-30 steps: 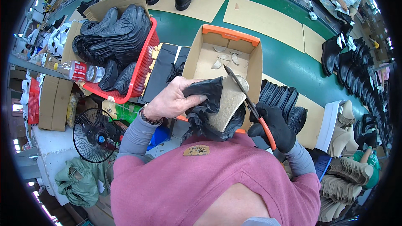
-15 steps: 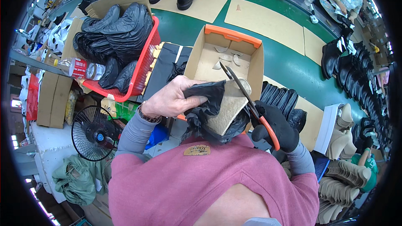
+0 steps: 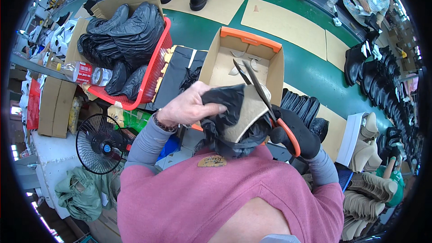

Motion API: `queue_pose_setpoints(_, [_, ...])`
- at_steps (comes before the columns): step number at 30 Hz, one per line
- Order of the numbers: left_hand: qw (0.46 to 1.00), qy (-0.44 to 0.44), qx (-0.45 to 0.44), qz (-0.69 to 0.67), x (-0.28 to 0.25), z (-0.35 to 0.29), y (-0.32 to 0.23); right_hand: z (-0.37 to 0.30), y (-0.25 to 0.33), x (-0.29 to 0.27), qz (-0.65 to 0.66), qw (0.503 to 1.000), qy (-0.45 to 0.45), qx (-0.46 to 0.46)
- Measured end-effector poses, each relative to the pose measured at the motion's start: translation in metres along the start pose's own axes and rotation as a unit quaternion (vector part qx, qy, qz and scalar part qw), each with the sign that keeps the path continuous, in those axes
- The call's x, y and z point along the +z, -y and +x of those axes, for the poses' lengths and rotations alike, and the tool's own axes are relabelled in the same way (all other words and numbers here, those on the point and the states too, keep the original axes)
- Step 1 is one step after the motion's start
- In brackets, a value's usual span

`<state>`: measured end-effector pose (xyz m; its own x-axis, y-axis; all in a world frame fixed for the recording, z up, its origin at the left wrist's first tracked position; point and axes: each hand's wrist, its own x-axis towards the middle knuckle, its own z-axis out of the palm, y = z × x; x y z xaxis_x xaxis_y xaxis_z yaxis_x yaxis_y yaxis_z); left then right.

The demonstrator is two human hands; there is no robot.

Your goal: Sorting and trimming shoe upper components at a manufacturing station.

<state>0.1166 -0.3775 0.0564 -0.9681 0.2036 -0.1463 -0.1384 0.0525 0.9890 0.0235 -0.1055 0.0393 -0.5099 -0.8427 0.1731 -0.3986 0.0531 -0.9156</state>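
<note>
My bare left hand (image 3: 186,105) pinches the thin black material (image 3: 227,101) of a piece with a pale beige, insole-like face (image 3: 247,112). Crumpled black folds hang round its lower edge, close to my chest. A black glove covers my right hand (image 3: 303,137), closed on the orange handles of a pair of scissors (image 3: 290,135). The dark blades point away from me, slightly apart, and cross the piece's far right edge; whether they touch it I cannot tell. Just beyond, in a cardboard box (image 3: 275,69) with an orange far rim, lie several pale crescent-shaped offcuts (image 3: 254,65).
A red basket (image 3: 155,72) of black pieces and a plastic bottle (image 3: 90,74) stand at left, above a fan (image 3: 104,144). Right of the box sits a row of black pieces (image 3: 299,108). Beige insoles (image 3: 360,202) and black boots (image 3: 355,63) line the right. Another person (image 3: 369,0) is far right.
The scissors' blades have swung a little farther away and spread slightly. The piece has turned in my left hand, and less of its beige face shows.
</note>
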Motion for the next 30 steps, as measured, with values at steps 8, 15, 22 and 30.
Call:
queue_pose_setpoints(8, [0.997,0.03,-0.002,-0.078,-0.007,0.009,0.019,0.006,-0.012,-0.01,-0.038,0.992,0.122,-0.01])
queue_pose_setpoints(15, [0.991,-0.126,0.02,-0.028,-0.028,-0.017,0.007,0.022,-0.054,0.016,-0.116,0.989,0.089,0.022])
queue_pose_setpoints(22, [0.935,-0.3,0.188,-0.001,-0.046,-0.037,-0.021,0.045,-0.11,0.035,-0.291,0.937,0.187,-0.046])
queue_pose_setpoints(30, [0.966,-0.201,0.157,0.04,-0.031,-0.012,-0.013,0.051,-0.069,0.042,-0.317,0.934,0.02,0.164])
